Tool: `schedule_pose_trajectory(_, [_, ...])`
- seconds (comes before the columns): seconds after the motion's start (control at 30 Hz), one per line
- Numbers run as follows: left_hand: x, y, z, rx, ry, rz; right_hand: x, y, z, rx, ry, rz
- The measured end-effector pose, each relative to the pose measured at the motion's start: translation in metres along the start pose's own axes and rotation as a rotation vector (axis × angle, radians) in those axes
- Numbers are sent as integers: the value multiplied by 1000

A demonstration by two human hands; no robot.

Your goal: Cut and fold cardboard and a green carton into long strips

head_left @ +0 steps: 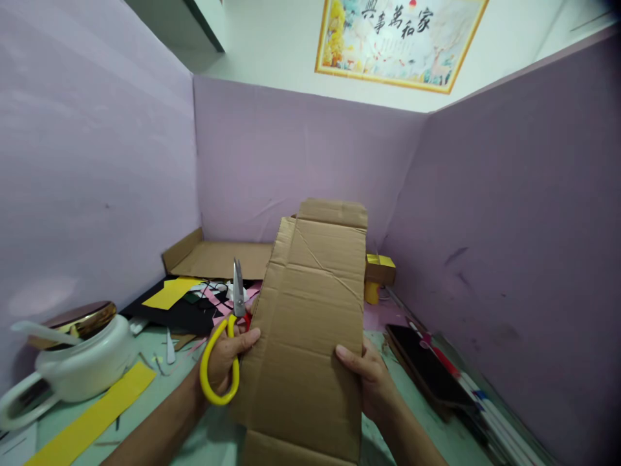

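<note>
A long brown piece of cardboard [315, 310], creased across in several places, is held up in front of me, its far end tilted up. My left hand [228, 353] grips its left edge, thumb on top and fingers partly hidden. The same hand also has yellow-handled scissors [219, 362], blades pointing up and away, a bit of red at the handle. On the right edge, my right hand [371, 375] pinches the cardboard with the thumb on its face; the other fingers are mostly behind it.
At left stand a white mug [90, 366] and a yellow paper strip [97, 414]. Black sheets [169, 317] with paper scraps lie behind, near flat cardboard [223, 257]. A dark phone-like slab [427, 362] and pens lie right, a small yellow-topped box [381, 268] beyond. Purple panels [310, 155] enclose the table.
</note>
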State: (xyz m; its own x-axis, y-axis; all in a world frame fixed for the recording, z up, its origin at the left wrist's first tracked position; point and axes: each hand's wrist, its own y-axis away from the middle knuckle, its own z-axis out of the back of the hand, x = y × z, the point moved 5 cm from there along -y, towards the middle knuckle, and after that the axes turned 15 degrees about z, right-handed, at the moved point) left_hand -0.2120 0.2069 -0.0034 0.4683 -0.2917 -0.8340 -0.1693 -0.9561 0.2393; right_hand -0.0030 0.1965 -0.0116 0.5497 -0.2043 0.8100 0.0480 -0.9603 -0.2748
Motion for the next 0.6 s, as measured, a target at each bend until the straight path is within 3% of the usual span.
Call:
schedule_pose_trajectory(0.33, [12, 2, 3, -15, 228, 161, -5, 1, -2, 15, -54, -56])
schedule_pose_trajectory(0.6, [8, -1, 0, 20, 233, 161, 6, -3, 6, 26, -2, -71])
